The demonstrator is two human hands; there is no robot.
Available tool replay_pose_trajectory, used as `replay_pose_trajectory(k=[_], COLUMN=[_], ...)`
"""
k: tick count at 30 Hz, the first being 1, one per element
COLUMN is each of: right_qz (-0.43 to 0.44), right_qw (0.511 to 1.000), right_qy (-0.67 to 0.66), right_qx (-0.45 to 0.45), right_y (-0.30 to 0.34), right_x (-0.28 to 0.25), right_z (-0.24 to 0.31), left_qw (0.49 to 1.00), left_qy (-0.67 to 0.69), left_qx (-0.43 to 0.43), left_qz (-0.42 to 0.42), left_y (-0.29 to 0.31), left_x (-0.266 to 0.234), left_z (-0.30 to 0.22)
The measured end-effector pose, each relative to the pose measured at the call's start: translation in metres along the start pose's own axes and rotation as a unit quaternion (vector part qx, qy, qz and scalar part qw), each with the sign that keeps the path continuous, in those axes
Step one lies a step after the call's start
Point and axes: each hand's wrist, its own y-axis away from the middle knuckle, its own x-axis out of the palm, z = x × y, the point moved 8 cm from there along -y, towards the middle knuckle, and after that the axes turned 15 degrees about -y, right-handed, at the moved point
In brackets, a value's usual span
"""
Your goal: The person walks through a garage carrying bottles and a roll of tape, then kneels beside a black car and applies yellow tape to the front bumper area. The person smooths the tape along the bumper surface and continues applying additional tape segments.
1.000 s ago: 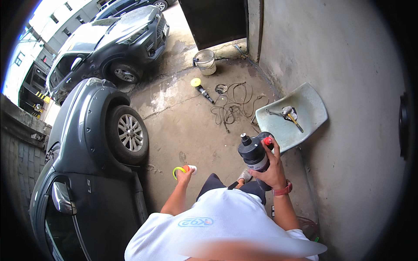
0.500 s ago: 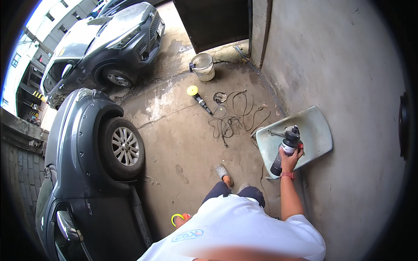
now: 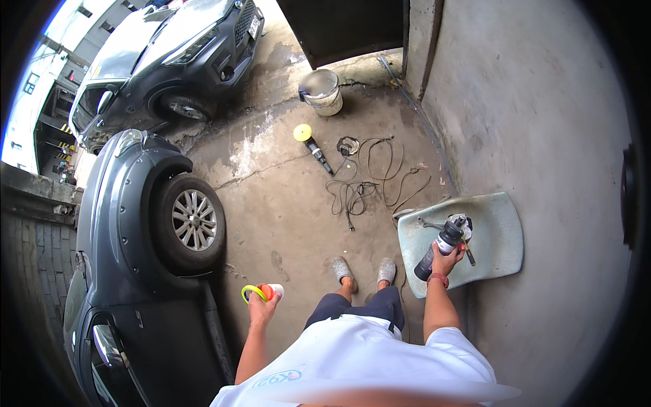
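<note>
Over the pale plastic chair seat point(image 3: 502, 234), my right hand point(image 3: 445, 260) has its fingers wrapped round a dark bottle point(image 3: 440, 247); I see its long axis slanting, cap point(image 3: 458, 222) forward and rightward, base point(image 3: 423, 271) back leftward. Well apart, my left hand point(image 3: 263, 310) has fingers closed on a yellow-green ring point(image 3: 245, 293) and an orange-and-white piece point(image 3: 273, 291).

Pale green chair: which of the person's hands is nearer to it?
Right. The right hand, holding a dark bottle, appears just above the pale green chair; the left hand is well off to its left.
</note>
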Motion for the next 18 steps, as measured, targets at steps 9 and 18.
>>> replay_pose_trajectory(k=[9,18], right_qz=[0.044,0.128], right_qw=[0.999,0.987], right_qy=[0.016,0.079], right_qx=[0.022,0.048], right_y=[-0.051,-0.077], right_x=[0.022,0.001], right_z=[-0.06,-0.056], left_qw=[0.97,0.954], left_qy=[-0.145,-0.144], left_qx=[-0.119,-0.219], left_qz=[0.155,0.145], left_y=[0.142,0.19], left_x=[0.085,0.093], left_z=[0.053,0.072])
